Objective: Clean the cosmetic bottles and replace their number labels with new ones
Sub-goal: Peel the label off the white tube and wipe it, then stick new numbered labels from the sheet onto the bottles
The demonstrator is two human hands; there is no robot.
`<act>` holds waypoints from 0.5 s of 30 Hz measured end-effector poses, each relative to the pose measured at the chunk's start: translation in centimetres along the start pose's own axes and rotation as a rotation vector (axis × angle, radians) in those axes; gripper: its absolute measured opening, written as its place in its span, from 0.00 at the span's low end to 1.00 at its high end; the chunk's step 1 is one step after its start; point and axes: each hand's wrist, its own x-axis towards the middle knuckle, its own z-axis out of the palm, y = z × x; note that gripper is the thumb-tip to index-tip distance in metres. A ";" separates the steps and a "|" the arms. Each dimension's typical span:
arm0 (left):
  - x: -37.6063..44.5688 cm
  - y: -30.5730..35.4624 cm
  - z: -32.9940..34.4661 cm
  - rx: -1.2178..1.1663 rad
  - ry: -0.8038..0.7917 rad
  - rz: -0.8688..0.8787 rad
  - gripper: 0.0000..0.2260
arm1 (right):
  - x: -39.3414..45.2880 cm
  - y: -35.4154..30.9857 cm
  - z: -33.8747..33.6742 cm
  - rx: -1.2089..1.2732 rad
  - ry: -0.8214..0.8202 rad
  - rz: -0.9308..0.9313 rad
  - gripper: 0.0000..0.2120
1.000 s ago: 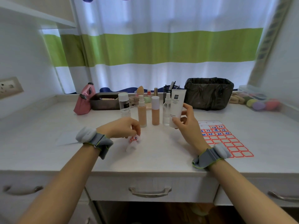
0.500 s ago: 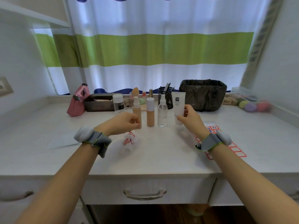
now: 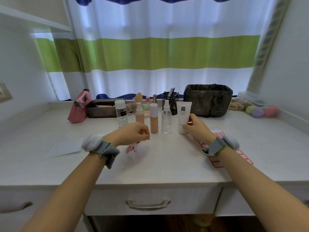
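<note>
The tabletop (image 3: 167, 161) now carries the white tube (image 3: 183, 117) standing at the right end of the bottle row (image 3: 153, 119); a second ago it was lifted and tilted. The right hand (image 3: 197, 127) still curls its grip round the tube's lower part. The left hand (image 3: 132, 133), fingers curled, pinches crumpled old labels (image 3: 131, 148) as before. The label sheet (image 3: 217, 158) lies right, partly under the wrist.
</note>
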 end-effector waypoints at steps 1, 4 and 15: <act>0.0 0.1 0.1 0.003 0.007 0.007 0.06 | 0.0 0.1 0.0 -0.007 0.004 -0.005 0.22; -0.1 0.5 0.5 -0.010 0.025 0.021 0.07 | -0.3 0.4 0.2 -0.021 0.011 -0.008 0.23; 0.9 5.2 4.1 -0.003 0.096 0.094 0.22 | -3.0 1.5 -2.6 -0.198 0.196 -0.001 0.25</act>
